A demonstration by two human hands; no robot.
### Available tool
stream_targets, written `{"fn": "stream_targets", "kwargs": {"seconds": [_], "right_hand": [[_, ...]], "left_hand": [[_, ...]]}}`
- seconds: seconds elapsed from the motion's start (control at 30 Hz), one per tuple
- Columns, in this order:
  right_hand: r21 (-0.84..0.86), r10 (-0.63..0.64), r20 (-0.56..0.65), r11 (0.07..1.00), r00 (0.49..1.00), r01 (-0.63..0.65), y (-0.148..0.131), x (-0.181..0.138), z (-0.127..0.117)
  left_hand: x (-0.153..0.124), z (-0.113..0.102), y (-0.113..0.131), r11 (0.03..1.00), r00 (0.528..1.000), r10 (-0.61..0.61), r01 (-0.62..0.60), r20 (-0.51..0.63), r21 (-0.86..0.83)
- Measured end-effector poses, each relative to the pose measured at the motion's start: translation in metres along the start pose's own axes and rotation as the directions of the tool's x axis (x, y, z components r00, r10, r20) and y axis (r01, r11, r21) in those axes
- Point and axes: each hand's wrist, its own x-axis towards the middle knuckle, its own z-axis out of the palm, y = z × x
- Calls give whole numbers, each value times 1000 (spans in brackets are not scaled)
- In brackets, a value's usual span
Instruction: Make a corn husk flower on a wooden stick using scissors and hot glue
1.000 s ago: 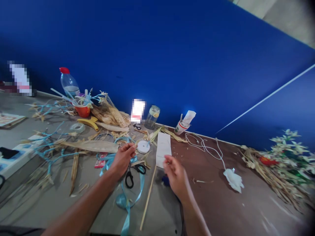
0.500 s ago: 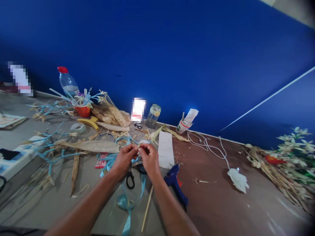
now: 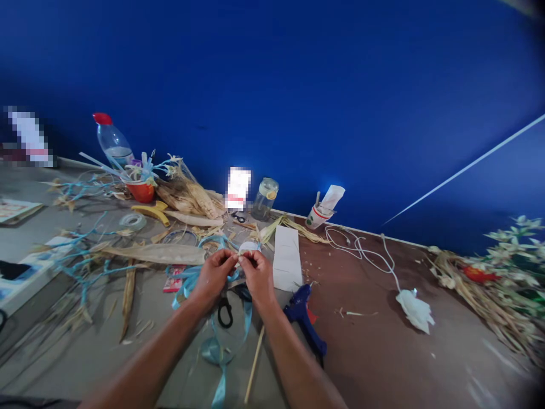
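Note:
My left hand (image 3: 214,274) and my right hand (image 3: 257,274) meet over the middle of the table, fingertips pinched together on a small pale straw piece (image 3: 238,257). Just behind them lies a white tape roll (image 3: 249,246). Under my hands a light blue ribbon (image 3: 221,346) trails toward me, and black scissors (image 3: 225,311) lie beneath my wrists. A blue glue gun (image 3: 305,321) rests just right of my right forearm. A thin wooden stick (image 3: 254,363) lies between my arms.
A white paper sheet (image 3: 287,258) lies right of my hands. Dried corn husks (image 3: 157,253), an orange cup (image 3: 140,190), a plastic bottle (image 3: 109,141), a glass jar (image 3: 264,199) and a paper cup (image 3: 317,215) crowd the back. A white cable (image 3: 361,253) and a husk flower bundle (image 3: 494,284) lie at the right.
My right hand moved left from beside the paper sheet to meet my left hand, and both now pinch the small straw piece. The glue gun came into view.

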Motion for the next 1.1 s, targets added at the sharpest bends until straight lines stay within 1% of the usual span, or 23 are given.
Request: {"fn": "stream_targets", "kwargs": {"seconds": [0.13, 0.2, 0.37, 0.5, 0.6, 0.67, 0.73, 0.77, 0.8, 0.9, 0.93, 0.97, 1.0, 1.03, 1.1], "right_hand": [[117, 44, 22, 992, 999, -46, -1, -1, 3], [150, 60, 24, 987, 998, -63, -1, -1, 4], [109, 61, -39, 992, 997, -56, 0, -1, 4], [92, 63, -67, 994, 996, -57, -3, -1, 2], [93, 69, -88, 994, 994, -61, -7, -2, 0], [91, 67, -92, 994, 994, -59, -8, -2, 0], [96, 75, -93, 993, 993, -66, -8, -2, -1], [103, 84, -95, 992, 992, -74, -8, -2, -1], [110, 95, -100, 990, 990, -84, -7, -2, -1], [104, 135, -114, 987, 984, -123, -8, -3, -1], [95, 146, -118, 986, 982, -135, -8, -3, -1], [86, 155, -122, 986, 980, -145, -9, -4, -1], [80, 162, -123, 985, 979, -153, -10, -4, -1], [78, 169, -117, 984, 979, -160, -10, -5, -1], [86, 173, -90, 983, 981, -165, -11, -5, -1]], "left_hand": [[1, -1, -3, 991, 996, 81, -76, -35, 108], [0, 0, -2, 981, 992, 113, -104, -48, 162], [-6, 3, 3, 945, 982, 186, -172, -25, 278], [-8, 3, -2, 920, 969, 247, -236, 5, 313], [-8, 3, -6, 902, 961, 274, -274, 48, 335], [-8, 2, -5, 872, 949, 309, -311, 67, 378], [-9, 1, -2, 800, 918, 385, -382, 92, 463], [-9, 0, -1, 745, 892, 435, -431, 118, 508], [-9, -1, 0, 680, 859, 488, -485, 154, 550], [-8, -5, 0, 462, 737, 615, -625, 280, 629], [-7, -6, -1, 404, 706, 637, -649, 311, 645], [-7, -6, -2, 363, 685, 650, -661, 331, 657], [-7, -7, -3, 340, 673, 658, -666, 338, 664], [-7, -7, -4, 338, 670, 665, -664, 330, 667], [-7, -6, -4, 380, 684, 673, -647, 283, 661]]}}
